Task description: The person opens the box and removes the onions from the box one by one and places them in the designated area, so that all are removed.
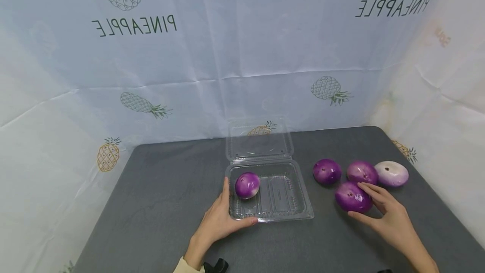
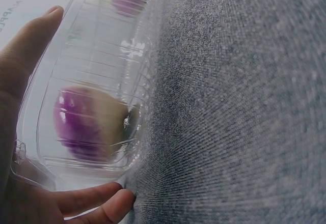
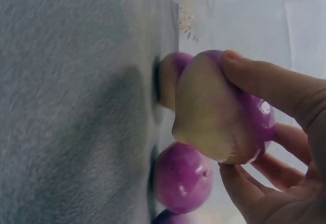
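Observation:
My right hand (image 1: 392, 220) holds a purple-and-cream turnip (image 1: 353, 197) between thumb and fingers, at the right side of the head view. In the right wrist view this turnip (image 3: 216, 112) is raised off the table, its pale tapered end facing the camera. With thumb along the front edge and fingers along the left side, my left hand (image 1: 216, 222) grips a clear plastic clamshell container (image 1: 302, 191). Inside it, toward the left, sits another turnip (image 1: 247, 185); the left wrist view shows that turnip (image 2: 91, 122) through the clear wall.
Behind the held turnip, three more lie on the grey table (image 1: 170, 205): a dark purple turnip (image 1: 327, 171), a pinkish turnip (image 1: 362, 172) and a mostly white turnip (image 1: 392, 174). The container's lid (image 1: 259, 148) stands open toward the pineapple-print curtain (image 1: 227, 45) at the table's back edge.

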`<control>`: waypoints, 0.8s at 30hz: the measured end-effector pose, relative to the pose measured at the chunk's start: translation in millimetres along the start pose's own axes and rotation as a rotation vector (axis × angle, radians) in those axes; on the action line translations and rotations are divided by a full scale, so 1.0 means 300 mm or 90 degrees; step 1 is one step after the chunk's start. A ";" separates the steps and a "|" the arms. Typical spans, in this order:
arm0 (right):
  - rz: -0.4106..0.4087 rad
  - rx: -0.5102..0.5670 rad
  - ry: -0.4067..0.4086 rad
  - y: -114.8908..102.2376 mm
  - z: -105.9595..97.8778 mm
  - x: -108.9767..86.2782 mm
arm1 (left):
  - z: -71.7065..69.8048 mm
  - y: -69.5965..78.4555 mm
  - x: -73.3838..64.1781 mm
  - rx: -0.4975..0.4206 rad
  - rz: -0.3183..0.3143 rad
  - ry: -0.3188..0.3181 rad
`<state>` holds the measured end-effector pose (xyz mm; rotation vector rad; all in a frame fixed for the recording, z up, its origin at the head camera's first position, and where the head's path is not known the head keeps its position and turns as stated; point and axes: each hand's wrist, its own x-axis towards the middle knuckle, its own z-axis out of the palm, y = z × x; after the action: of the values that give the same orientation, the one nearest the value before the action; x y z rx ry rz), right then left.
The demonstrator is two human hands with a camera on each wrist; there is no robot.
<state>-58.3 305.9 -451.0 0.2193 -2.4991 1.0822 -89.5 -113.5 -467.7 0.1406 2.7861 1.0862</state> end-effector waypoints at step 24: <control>-0.007 -0.055 -0.039 0.073 0.031 0.011 | 0.003 -0.003 -0.001 0.007 0.008 0.008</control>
<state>-70.7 314.2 -469.8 0.2448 -2.5897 0.9746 -89.0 -113.7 -468.8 0.1534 2.8057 1.0789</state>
